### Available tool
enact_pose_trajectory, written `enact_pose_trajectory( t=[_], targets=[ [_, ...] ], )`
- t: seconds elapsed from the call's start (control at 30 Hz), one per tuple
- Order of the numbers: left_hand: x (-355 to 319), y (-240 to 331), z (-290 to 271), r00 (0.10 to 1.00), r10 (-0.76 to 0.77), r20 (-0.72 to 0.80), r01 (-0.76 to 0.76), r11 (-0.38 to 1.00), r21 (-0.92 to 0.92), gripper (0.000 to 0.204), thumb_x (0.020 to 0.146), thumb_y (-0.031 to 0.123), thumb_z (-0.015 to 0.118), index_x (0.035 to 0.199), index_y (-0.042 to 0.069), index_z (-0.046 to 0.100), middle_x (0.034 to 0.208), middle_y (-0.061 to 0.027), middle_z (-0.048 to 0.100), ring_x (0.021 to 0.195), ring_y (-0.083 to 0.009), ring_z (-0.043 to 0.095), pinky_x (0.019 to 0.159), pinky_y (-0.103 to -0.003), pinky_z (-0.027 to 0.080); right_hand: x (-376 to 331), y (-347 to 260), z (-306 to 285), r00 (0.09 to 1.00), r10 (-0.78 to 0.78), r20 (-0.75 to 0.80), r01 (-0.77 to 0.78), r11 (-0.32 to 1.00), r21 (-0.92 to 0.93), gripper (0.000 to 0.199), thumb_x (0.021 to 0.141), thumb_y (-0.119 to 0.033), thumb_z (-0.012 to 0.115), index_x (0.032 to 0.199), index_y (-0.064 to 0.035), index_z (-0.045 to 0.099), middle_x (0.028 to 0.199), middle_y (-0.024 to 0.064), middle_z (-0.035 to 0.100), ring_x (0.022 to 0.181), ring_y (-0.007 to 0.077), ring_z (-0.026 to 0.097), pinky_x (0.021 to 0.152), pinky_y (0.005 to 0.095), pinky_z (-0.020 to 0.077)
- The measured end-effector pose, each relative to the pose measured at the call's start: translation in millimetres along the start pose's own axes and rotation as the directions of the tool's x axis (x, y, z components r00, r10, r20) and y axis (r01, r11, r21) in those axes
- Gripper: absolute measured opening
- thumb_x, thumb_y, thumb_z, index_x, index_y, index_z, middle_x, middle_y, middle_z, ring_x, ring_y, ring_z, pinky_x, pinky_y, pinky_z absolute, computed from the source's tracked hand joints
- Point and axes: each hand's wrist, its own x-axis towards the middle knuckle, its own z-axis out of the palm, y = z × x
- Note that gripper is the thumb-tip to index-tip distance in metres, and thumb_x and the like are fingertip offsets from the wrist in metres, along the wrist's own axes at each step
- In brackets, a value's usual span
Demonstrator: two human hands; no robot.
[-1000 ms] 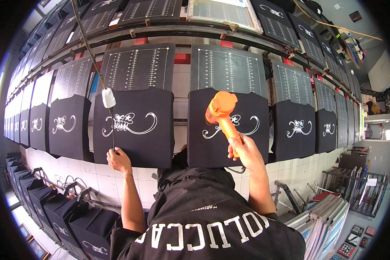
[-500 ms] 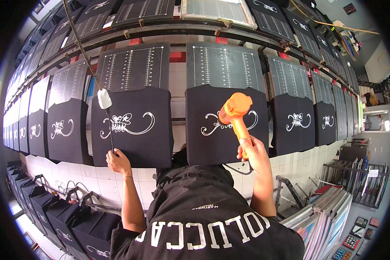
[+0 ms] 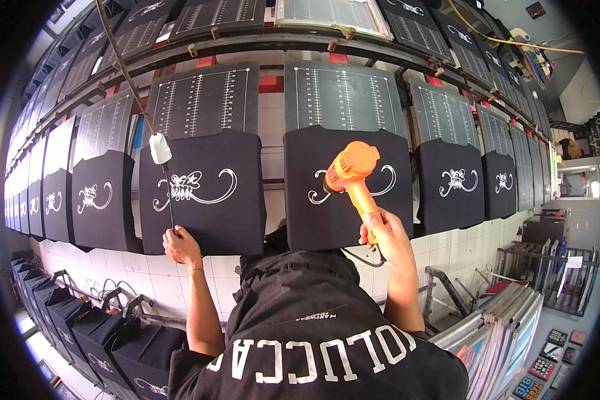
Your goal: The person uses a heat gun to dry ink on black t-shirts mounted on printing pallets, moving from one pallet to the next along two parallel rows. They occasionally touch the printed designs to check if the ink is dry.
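An orange heat gun is gripped by its handle in my right hand, fingers wrapped round it. Its nozzle points left and down over the white print on a black shirt, covering the middle of that design. A dark cord runs from the handle's end. My left hand is closed round a black cable that hangs from a white plug connector. Behind the cable lies another black shirt with a white scroll-and-flower print.
Dark printing boards with ruler marks stand in rows, each carrying a black shirt. A rail runs across behind them, with a screen frame beyond. Several frames are stacked at lower right; more shirts hang at lower left.
The heat gun has shifted slightly left, its nozzle moving toward the print's left side. My right hand has moved a little with it. My left hand stays on the cable.
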Motion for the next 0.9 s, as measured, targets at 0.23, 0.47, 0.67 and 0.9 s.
enact_pose_trajectory(
  t=[0.23, 0.47, 0.67, 0.9],
  targets=[
    [1, 1, -1, 1.0, -0.018, 0.018, 0.018, 1.0, 0.023, 0.029, 0.092, 0.029, 0.052, 0.09, 0.002, 0.062, 0.091, -0.0114, 0.061, 0.089, -0.0326, 0.058, 0.077, -0.045, 0.043, -6, 3, -10, 0.996, 0.035, -0.077, -0.038, 0.998, -0.041, 0.029, 0.094, -0.029, 0.06, 0.105, -0.0019, 0.059, 0.071, 0.0013, 0.059, 0.058, 0.0087, 0.058, 0.051, 0.022, 0.0443],
    [0, 1, 0, 1.0, -0.018, 0.009, 0.018, 1.0, 0.008, 0.029, 0.092, 0.029, 0.052, 0.09, 0.002, 0.062, 0.091, -0.0111, 0.061, 0.089, -0.032, 0.059, 0.077, -0.044, 0.043, -15, 5, -5, 0.981, 0.004, -0.193, -0.033, 0.989, -0.147, 0.03, 0.095, -0.029, 0.06, 0.107, -0.0015, 0.059, 0.07, 0.0007, 0.059, 0.058, 0.0082, 0.058, 0.051, 0.0225, 0.0446],
    [-1, 1, 1, 1.0, -0.005, -0.016, 0.004, 1.0, -0.006, 0.028, 0.091, 0.028, 0.053, 0.09, 0.002, 0.062, 0.092, -0.0114, 0.062, 0.09, -0.0325, 0.058, 0.078, -0.045, 0.043, -10, 10, -16, 0.995, 0.015, -0.095, -0.017, 1.0, -0.021, 0.03, 0.094, -0.03, 0.061, 0.104, -0.0016, 0.059, 0.07, 0.0014, 0.059, 0.058, 0.009, 0.059, 0.051, 0.0231, 0.0452],
    [1, -4, 6, 0.999, 0.019, -0.039, -0.018, 1.0, 0.015, 0.027, 0.092, 0.029, 0.053, 0.086, 0.004, 0.061, 0.087, -0.0091, 0.06, 0.085, -0.0308, 0.057, 0.074, -0.044, 0.042, -9, 8, -4, 1.0, -0.012, -0.008, 0.012, 0.999, -0.042, 0.028, 0.096, -0.026, 0.057, 0.105, 0.0001, 0.056, 0.071, 0.0036, 0.059, 0.059, 0.0106, 0.058, 0.051, 0.0233, 0.0444]
  ],
)
